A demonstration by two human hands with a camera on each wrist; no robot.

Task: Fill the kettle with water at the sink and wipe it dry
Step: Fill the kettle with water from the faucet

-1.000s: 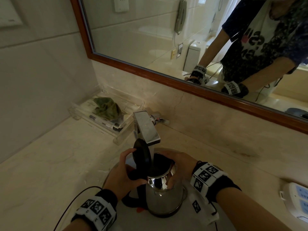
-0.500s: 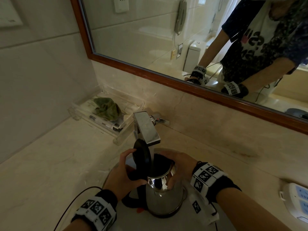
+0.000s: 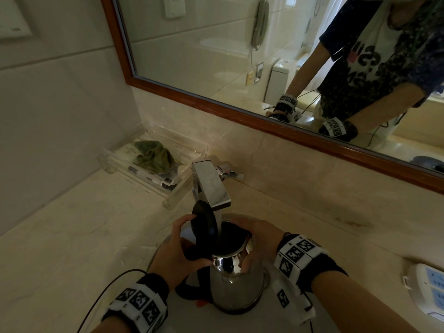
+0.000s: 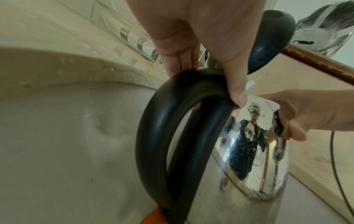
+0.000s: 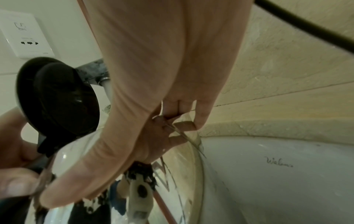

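Note:
A steel kettle (image 3: 236, 282) stands upright in the sink (image 3: 240, 323), its black lid (image 3: 204, 219) hinged up. The square chrome faucet (image 3: 210, 185) sits right above the mouth, and a thin stream of water (image 3: 218, 221) falls into the kettle. My left hand (image 3: 177, 255) grips the black loop handle (image 4: 153, 144), thumb across its top. My right hand (image 3: 262, 241) holds the far side of the shiny kettle body (image 4: 249, 151), fingers curled over its rim near the spout (image 5: 180, 121). The water level inside is hidden.
A crumpled green cloth (image 3: 153, 156) lies in a clear tray (image 3: 168, 200) on the counter at the back left. A white device (image 3: 427, 289) rests on the counter at the right. A wood-framed mirror (image 3: 216, 102) runs along the wall behind the faucet.

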